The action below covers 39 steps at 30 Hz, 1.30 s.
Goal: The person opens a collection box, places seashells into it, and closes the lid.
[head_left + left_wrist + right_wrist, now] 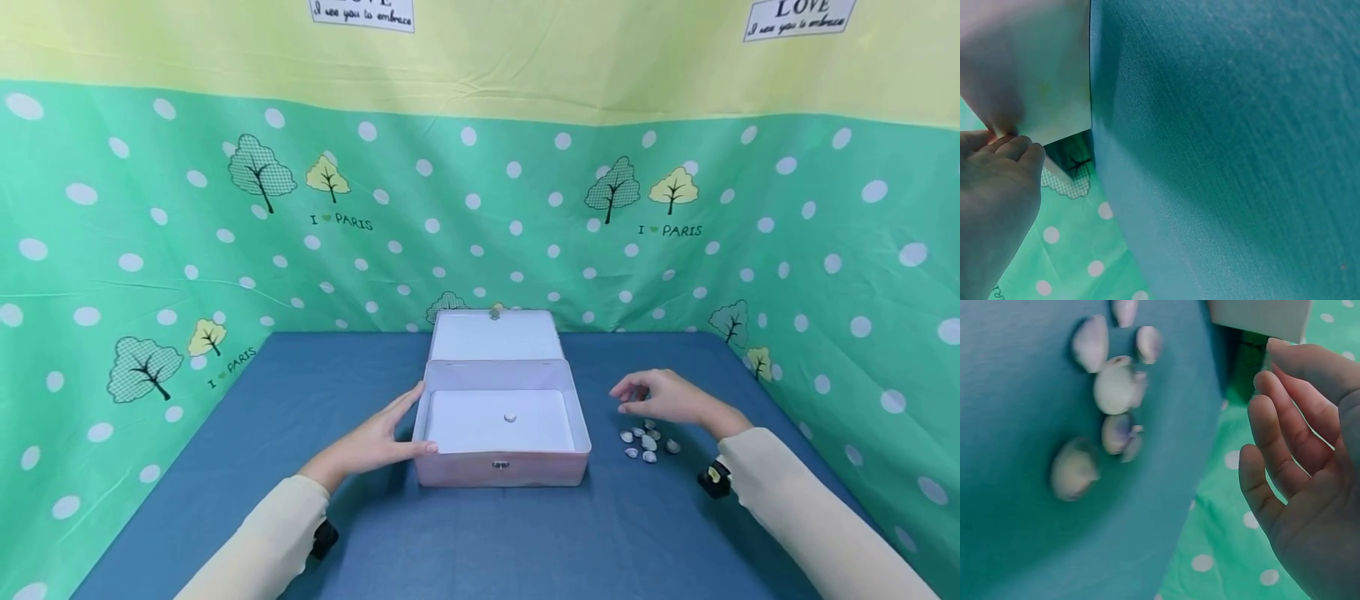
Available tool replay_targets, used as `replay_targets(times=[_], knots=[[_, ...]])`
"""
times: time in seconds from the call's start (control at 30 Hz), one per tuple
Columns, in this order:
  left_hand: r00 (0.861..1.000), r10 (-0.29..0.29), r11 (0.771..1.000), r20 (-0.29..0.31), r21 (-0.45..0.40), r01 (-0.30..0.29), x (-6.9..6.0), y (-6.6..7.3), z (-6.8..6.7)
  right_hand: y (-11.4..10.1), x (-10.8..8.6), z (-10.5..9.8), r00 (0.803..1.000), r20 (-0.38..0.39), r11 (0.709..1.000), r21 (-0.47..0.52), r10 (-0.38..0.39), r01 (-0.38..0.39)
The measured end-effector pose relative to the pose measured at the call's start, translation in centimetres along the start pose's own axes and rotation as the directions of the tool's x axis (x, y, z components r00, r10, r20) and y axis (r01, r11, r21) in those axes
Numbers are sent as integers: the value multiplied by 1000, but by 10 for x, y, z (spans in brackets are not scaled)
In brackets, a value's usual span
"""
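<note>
Your right hand [667, 397] hangs loose and empty near the shells [648, 443].
Your left hand [371, 440], fingers extended, touches the box [461, 471], one shell [510, 417] inside; light pressure should steady it while you pinch singly.

- My head view was bright and evenly lit, apparently from above, with soft shadows on the desk [495, 542] beside the box [540, 472] and beneath the right sleeve [810, 500].
- The box's pale inside looked almost washed out.
- White dots [933, 490] on the backdrop [495, 225] stretched into ovals toward the side edges.
- My wrist views were dimmer, with a teal cast; the left hand [1000, 194] showed greyish.
- In my right wrist view, shells [1113, 387] were blurred, the right hand [1313, 487] crisper.
</note>
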<state>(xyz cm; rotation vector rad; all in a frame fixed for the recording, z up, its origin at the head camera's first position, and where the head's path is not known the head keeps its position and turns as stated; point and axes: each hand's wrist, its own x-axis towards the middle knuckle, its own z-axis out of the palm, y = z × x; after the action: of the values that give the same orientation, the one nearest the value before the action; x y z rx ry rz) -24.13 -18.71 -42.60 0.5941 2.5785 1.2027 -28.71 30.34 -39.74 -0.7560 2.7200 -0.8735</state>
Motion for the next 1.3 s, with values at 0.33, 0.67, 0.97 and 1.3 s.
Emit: replay_targets(times=[0.33, 0.67, 0.97, 1.3], knots=[[1000, -2, 1000, 2, 5, 2, 1, -1, 1, 19, -12, 21, 997, 57, 999, -10, 50, -49], [1000, 0, 1000, -1, 7, 0, 0, 0, 1, 29, -16, 33, 998, 51, 1000, 3, 24, -24], [1000, -1, 1000, 5, 4, 1, 1, -1, 1, 29, -16, 35, 999, 42, 999, 4, 36, -36], [1000, -5, 1000, 2, 7, 5, 0, -1, 1, 26, -14, 34, 998, 39, 999, -15, 42, -41]])
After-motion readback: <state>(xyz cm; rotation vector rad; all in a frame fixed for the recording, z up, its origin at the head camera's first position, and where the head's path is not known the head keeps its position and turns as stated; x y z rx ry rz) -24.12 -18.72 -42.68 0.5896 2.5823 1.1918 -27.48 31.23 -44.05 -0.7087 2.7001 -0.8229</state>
